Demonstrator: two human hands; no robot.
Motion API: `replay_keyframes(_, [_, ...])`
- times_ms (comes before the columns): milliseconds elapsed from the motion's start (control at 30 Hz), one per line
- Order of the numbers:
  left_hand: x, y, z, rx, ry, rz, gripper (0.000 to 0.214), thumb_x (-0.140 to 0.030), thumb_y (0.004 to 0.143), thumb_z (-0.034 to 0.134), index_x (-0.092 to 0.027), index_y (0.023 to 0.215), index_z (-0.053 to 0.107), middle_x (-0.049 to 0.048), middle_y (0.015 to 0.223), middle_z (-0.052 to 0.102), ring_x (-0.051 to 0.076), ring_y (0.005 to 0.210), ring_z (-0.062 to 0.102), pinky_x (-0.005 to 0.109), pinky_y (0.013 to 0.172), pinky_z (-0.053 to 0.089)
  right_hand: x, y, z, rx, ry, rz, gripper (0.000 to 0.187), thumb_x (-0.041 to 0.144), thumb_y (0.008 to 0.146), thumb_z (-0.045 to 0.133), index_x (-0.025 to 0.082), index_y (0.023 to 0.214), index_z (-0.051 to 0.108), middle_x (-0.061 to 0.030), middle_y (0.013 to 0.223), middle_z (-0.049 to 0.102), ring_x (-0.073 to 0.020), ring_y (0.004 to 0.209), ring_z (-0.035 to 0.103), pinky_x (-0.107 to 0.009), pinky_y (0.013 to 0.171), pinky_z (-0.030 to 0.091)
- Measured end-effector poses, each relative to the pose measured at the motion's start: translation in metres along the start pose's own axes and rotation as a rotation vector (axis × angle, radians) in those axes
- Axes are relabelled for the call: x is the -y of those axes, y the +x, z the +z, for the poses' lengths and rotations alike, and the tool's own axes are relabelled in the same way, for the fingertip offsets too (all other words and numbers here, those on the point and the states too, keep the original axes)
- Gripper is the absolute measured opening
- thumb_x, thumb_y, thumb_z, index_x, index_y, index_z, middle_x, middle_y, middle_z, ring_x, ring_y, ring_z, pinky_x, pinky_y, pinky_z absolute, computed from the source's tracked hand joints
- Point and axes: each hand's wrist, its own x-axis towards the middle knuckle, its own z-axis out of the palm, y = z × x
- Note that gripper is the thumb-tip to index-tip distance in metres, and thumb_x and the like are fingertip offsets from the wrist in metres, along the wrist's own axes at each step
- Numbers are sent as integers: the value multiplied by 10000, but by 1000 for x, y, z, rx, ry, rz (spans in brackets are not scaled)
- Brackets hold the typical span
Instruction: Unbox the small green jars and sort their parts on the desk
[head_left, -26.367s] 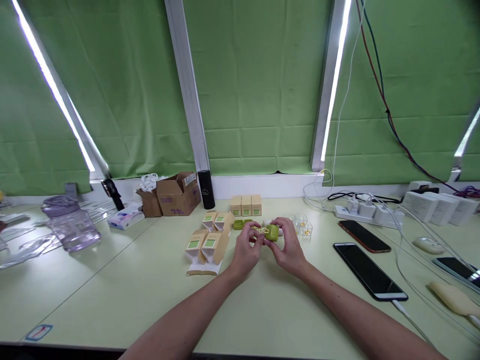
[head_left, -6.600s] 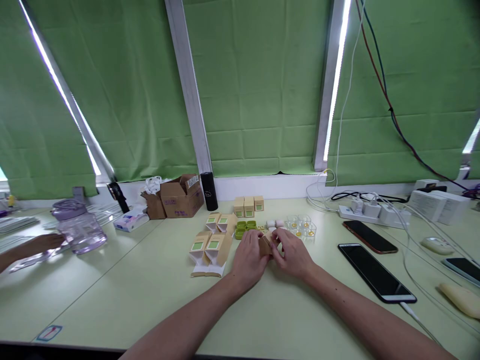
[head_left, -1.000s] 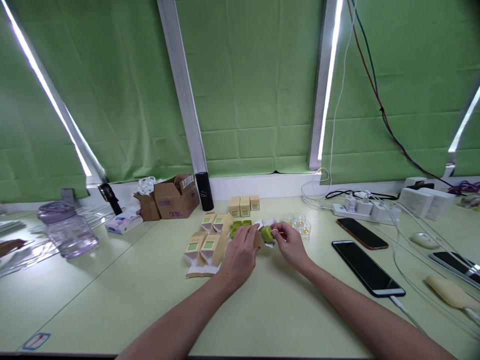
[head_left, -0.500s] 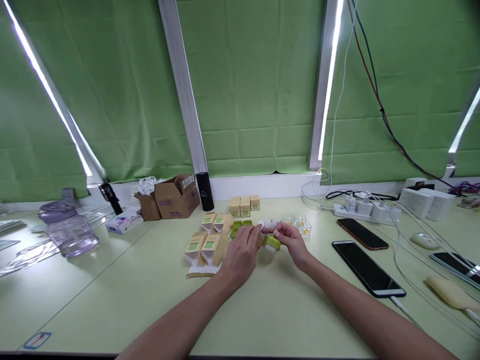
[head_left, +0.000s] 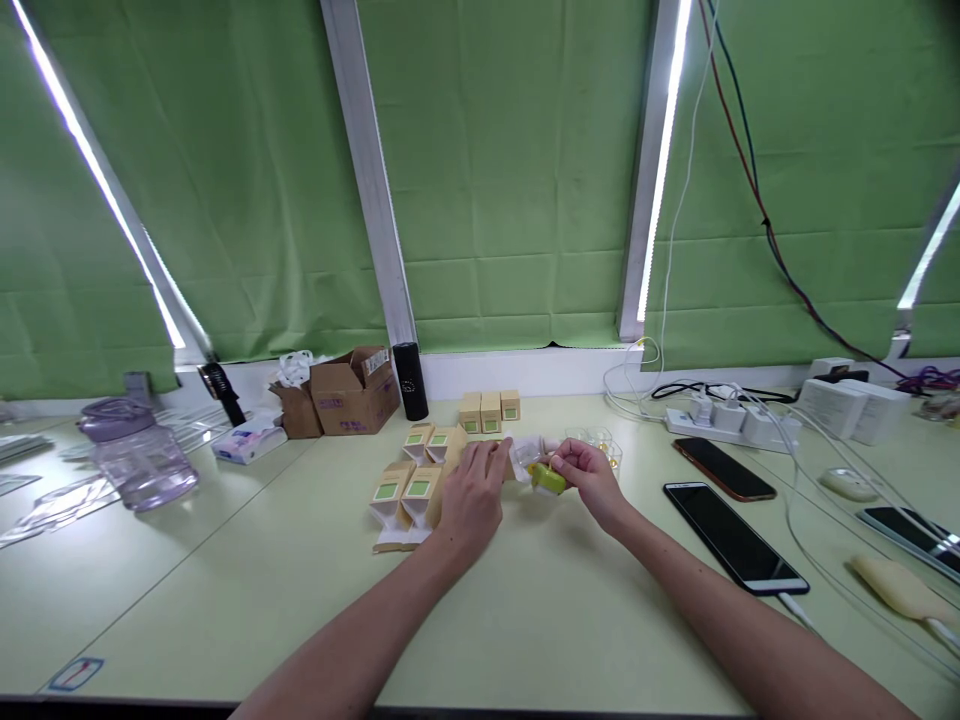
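R hand pinched on green case. L hand at its 9 o'clock, over tan box; grip unclear.

This camera rides on my head, looking forward and a little down across the pale green table. My forearms enter from the bottom edge, and my left hand and right hand meet mid-frame at arm's length. It squarely faces the green blinds filling the upper half, and spans wide from the water jug far left to the black phone at right.
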Motion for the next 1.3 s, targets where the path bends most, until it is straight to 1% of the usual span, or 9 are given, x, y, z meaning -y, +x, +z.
replay_keyframes(167, [8, 3, -6, -99, -31, -129, 729, -50, 867, 546, -271, 1543, 382, 119, 1310, 594, 341, 1253, 508, 493, 1000, 513, 6, -3, -9, 119, -439, -105, 250, 388, 822, 689, 224, 685, 557, 12, 638, 643, -154, 576, 558, -251, 519, 384])
replay_keyframes(300, [6, 3, -5, -117, -85, -200, 727, -68, 863, 580, -268, 1534, 387, 114, 1326, 590, 341, 1260, 507, 512, 1026, 495, 13, -12, -2, 195, -882, -187, 131, 173, 784, 620, 228, 669, 591, 28, 608, 629, -146, 561, 532, -256, 557, 345])
replay_keyframes(400, [4, 3, -4, -128, -132, -230, 706, -82, 866, 597, -256, 1523, 404, 113, 1348, 582, 331, 1272, 504, 525, 1080, 458, 18, -17, 3, 232, -1001, -210, 148, 112, 748, 610, 234, 664, 614, 24, 610, 655, -154, 555, 543, -265, 569, 354])
replay_keyframes(500, [4, 2, -2, -145, -227, -283, 689, -105, 865, 623, -260, 1509, 432, 112, 1355, 584, 327, 1294, 499, 535, 1110, 431, 22, -19, 3, 266, -953, -214, 145, 118, 761, 611, 240, 698, 659, 19, 653, 699, -155, 558, 561, -268, 574, 379])
replay_keyframes(600, [6, 3, 1, -184, -408, -357, 691, -128, 845, 667, -269, 1491, 464, 108, 1393, 576, 320, 1343, 483, 526, 1144, 401, 24, -16, -1, 279, -757, -184, 100, 205, 833, 615, 240, 789, 698, 1, 743, 736, -150, 572, 580, -268, 563, 406])
replay_keyframes(767, [11, 8, 8, -177, -944, -525, 706, -263, 851, 730, -259, 1498, 447, 122, 1351, 615, 285, 1239, 583, 426, 996, 518, 15, -9, -2, 128, -409, -201, 199, 421, 935, 605, 236, 892, 665, -57, 1013, 772, -205, 829, 705, -323, 733, 540])
replay_keyframes(1000, [12, 11, 12, -199, -1457, -739, 724, -382, 754, 852, -239, 1355, 474, 97, 1205, 712, 253, 1146, 649, 377, 968, 516, -8, -5, -2, 102, -490, -235, 243, 456, 972, 568, 253, 986, 701, -69, 1095, 772, -246, 1008, 713, -402, 917, 535])
replay_keyframes(1167, [13, 9, 14, -191, -1634, -778, 558, -345, 745, 853, -209, 1212, 581, 81, 1145, 732, 227, 1048, 681, 339, 883, 547, -14, -4, -2, 126, -583, -244, 233, 417, 986, 537, 259, 1012, 706, -58, 1110, 773, -239, 1007, 710, -382, 887, 521])
replay_keyframes(1300, [13, 9, 16, -176, -1724, -786, 449, -285, 788, 810, -195, 1185, 621, 86, 1179, 724, 230, 1075, 680, 373, 923, 564, -16, -4, -2, 159, -651, -230, 200, 360, 977, 534, 257, 991, 706, -48, 1066, 778, -227, 953, 710, -363, 843, 512])
